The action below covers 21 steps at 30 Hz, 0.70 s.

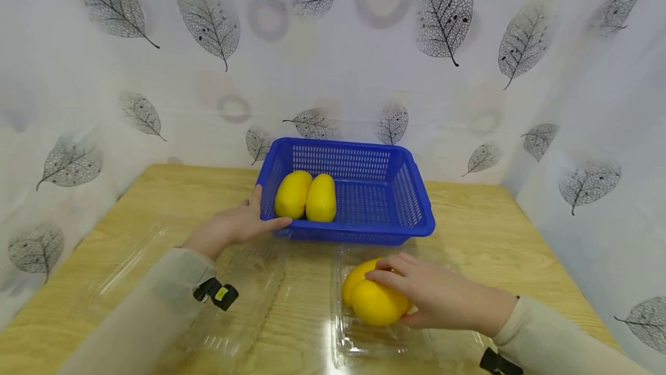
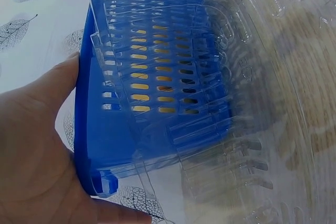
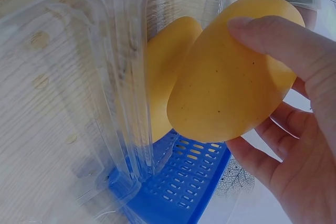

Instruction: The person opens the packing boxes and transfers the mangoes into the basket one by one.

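Note:
My right hand (image 1: 442, 291) grips a yellow mango (image 1: 378, 303) over a clear plastic container (image 1: 364, 346). In the right wrist view, thumb and fingers lie on opposite sides of this mango (image 3: 236, 77). A second mango (image 3: 176, 61) is behind it, inside the clear container walls. My left hand (image 1: 234, 226) rests at the near left corner of a blue plastic basket (image 1: 359, 230), thumb along the front rim, other fingers at the left side. Two yellow mangoes (image 1: 293, 195) lie side by side at the basket's left end.
Another clear plastic container (image 1: 234, 329) lies on the wooden table (image 1: 520, 236) below my left forearm. Behind the basket hangs a white curtain (image 1: 333, 74) printed with leaves, which also runs along both sides.

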{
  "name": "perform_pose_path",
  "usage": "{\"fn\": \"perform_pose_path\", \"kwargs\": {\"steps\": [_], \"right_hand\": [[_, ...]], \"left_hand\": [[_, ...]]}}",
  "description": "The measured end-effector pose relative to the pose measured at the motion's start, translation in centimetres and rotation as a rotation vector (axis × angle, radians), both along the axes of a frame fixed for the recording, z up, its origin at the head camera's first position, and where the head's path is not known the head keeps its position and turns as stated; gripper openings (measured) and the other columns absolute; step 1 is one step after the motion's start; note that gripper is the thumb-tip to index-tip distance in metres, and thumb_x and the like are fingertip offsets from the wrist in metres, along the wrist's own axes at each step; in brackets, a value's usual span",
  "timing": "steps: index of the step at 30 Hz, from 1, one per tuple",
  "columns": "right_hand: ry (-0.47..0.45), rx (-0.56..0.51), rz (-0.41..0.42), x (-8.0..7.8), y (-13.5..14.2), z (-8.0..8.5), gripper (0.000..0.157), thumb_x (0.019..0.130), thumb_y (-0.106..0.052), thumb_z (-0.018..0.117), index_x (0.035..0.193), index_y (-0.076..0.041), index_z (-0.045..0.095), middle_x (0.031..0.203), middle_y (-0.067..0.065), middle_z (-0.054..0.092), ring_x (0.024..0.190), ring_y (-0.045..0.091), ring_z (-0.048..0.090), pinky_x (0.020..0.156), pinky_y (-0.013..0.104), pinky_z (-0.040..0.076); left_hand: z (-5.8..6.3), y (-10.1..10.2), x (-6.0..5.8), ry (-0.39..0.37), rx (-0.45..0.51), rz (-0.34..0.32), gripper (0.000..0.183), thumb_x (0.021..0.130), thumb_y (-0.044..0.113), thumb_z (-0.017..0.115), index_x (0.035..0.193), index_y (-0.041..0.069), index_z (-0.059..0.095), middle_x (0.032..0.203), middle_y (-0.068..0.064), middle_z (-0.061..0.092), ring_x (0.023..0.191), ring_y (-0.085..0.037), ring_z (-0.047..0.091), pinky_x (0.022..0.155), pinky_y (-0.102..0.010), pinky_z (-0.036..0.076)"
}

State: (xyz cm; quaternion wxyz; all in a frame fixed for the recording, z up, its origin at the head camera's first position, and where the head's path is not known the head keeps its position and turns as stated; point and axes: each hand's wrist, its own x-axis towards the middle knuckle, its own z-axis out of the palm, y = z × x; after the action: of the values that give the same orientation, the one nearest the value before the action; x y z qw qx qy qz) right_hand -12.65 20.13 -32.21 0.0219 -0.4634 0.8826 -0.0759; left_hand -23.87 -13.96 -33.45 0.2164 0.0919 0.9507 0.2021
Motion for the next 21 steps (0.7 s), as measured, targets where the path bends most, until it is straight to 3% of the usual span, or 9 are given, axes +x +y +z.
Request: {"fn": "perform_pose_path", "kwargs": {"steps": [14,21], "right_hand": [[-0.039,0.002,-0.015,-0.49,0.02,-0.27,0.073,0.068,-0.022,0.082,0.132,-0.014,0.048,0.124,0.002,0.049,0.111,0.02,0.048,0.089,0.038,0.048],[0.023,-0.039,0.025,-0.6,0.36,-0.51,0.073,0.064,-0.023,0.084,0.128,-0.012,0.051,0.119,0.002,0.051,0.107,0.019,0.05,0.087,0.038,0.049]], "left_hand": [[-0.27,-0.03,-0.15,0.015,-0.023,0.002,0.119,0.075,0.082,0.035,0.144,0.001,-0.018,0.146,-0.035,0.011,0.128,-0.05,0.029,0.096,-0.064,0.029],[-0.33,-0.07,-0.15,0.008,-0.032,0.0,0.121,0.073,0.084,0.033,0.144,0.001,-0.019,0.146,-0.034,0.011,0.128,-0.05,0.029,0.096,-0.063,0.03]]}}
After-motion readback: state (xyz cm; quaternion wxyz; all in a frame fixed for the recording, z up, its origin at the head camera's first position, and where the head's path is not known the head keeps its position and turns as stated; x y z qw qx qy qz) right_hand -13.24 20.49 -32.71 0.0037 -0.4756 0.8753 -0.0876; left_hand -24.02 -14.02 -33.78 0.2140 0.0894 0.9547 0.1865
